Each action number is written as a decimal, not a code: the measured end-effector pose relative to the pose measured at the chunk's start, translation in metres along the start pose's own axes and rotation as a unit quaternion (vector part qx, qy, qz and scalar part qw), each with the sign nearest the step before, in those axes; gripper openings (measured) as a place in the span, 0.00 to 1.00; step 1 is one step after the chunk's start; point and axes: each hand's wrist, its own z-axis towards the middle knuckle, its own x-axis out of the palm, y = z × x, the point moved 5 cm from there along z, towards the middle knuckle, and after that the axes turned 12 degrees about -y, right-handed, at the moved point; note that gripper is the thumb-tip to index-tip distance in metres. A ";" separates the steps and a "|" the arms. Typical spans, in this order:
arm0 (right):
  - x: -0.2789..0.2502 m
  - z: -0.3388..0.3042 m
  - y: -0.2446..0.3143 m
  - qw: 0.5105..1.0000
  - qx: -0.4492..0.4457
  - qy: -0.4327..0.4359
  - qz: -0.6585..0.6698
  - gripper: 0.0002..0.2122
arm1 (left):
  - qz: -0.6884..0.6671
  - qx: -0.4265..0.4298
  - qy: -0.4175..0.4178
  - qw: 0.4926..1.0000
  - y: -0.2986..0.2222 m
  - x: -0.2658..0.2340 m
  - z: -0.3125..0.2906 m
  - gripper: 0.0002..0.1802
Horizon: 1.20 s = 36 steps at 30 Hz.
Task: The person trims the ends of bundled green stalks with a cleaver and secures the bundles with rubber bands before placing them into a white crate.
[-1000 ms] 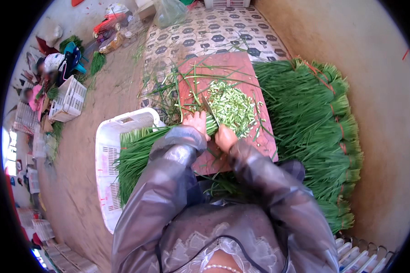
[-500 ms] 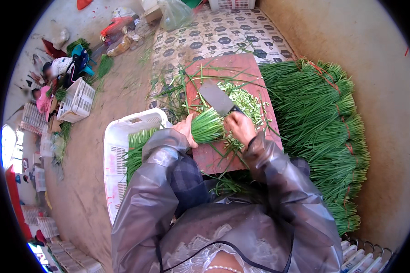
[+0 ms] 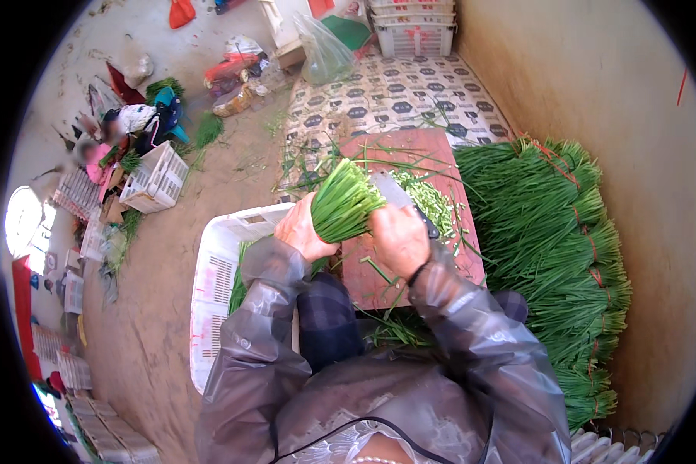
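Observation:
My left hand (image 3: 303,232) is wrapped round a thick bunch of green chives (image 3: 343,203), raised above the red chopping board (image 3: 371,278) with its cut ends facing up and away from me. My right hand (image 3: 401,241) is closed on a cleaver, its fingers against the bunch's right side. The cleaver's wide blade (image 3: 389,189) points away from me over the board, partly behind the bunch and my hand. Short chopped stem pieces (image 3: 428,199) lie heaped on the board's right half, with loose long stalks across its far end.
Close on my left stands a white plastic crate (image 3: 206,309) with more chives inside. Tied chive bundles (image 3: 533,263) are stacked along the right wall. Beyond the board lies a patterned sheet (image 3: 394,89). People sit far left beside another white crate (image 3: 156,179).
My left hand has lifted the chive bunch off the board and tipped its cut ends upward. My right hand, with the cleaver, has come nearer and now touches the bunch. The view has shifted slightly.

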 end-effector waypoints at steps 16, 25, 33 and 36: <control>-0.025 -0.021 0.031 0.763 0.446 -0.027 0.466 0.06 | -0.132 -0.031 -0.140 0.981 -0.037 -0.068 -0.072 0.55; -0.041 -0.006 0.027 0.788 0.412 0.051 0.455 0.11 | -0.164 -0.059 -0.159 0.972 -0.019 -0.066 -0.082 0.56; -0.021 -0.011 0.051 0.799 0.420 0.016 0.431 0.07 | -0.146 -0.051 -0.170 0.973 -0.025 -0.069 -0.086 0.56; -0.038 -0.003 0.031 0.785 0.429 -0.079 0.439 0.06 | -0.111 -0.034 -0.179 0.977 -0.025 -0.065 -0.086 0.57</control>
